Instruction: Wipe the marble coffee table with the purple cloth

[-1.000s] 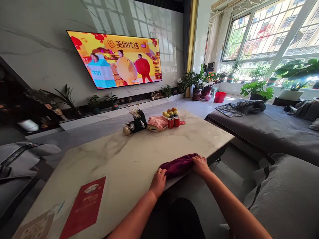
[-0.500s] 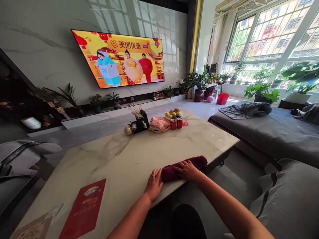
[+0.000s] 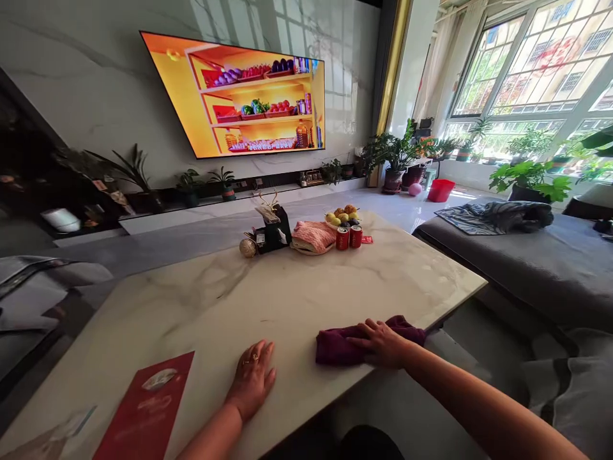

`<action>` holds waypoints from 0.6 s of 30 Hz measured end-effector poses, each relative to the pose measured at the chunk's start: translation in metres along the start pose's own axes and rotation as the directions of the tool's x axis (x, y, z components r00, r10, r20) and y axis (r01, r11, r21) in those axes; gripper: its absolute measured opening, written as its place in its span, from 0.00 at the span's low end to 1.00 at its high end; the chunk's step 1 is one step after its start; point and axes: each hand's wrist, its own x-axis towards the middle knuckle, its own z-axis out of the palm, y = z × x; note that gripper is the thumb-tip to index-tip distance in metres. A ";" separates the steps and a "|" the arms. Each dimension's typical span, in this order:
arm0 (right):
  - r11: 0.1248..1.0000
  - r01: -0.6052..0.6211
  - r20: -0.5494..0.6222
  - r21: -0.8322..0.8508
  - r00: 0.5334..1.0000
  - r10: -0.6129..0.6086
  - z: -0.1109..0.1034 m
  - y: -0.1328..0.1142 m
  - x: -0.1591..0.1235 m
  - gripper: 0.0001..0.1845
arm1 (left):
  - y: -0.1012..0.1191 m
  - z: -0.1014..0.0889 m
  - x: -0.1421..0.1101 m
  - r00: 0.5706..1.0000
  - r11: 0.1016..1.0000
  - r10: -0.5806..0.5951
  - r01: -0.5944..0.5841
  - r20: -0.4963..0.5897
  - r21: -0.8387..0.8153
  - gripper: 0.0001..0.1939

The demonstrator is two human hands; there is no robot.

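Purple cloth (image 3: 368, 342) under flat open right hand (image 3: 380, 343), wiping table (image 3: 297, 287) edge; left hand (image 3: 252, 377) open, resting flat.

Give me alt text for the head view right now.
The right hand presses flat on a purple cloth near the front edge of a marble table, while the left hand rests palm-down on the bare tabletop beside it. A red booklet lies further left.

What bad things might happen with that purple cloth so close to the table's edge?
The purple cloth lies under the right hand right at the marble table's near edge, so it may slide off. A wide sweep might reach the red cans or push the red booklet off.
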 end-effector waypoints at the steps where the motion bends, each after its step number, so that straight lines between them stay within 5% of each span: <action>1: 1.000 -0.020 0.008 0.016 1.000 0.020 0.003 0.001 0.010 0.36 | -0.001 0.002 0.000 1.000 1.000 0.017 -0.017 -0.018 0.006 0.26; 5: 0.987 -0.139 -0.043 0.076 0.989 0.143 0.017 0.001 0.054 0.32 | -0.002 0.004 -0.001 0.998 0.999 0.037 -0.036 -0.056 0.020 0.26; 11: 0.894 -0.416 -0.092 0.166 0.896 0.434 0.015 0.004 0.137 0.31 | -0.004 0.005 -0.001 0.998 0.999 0.038 -0.039 -0.045 -0.001 0.27; 18: 0.910 -0.373 -0.121 0.181 0.910 0.397 -0.001 0.009 0.235 0.30 | -0.005 -0.001 0.001 0.997 0.997 -0.038 0.042 0.061 -0.066 0.27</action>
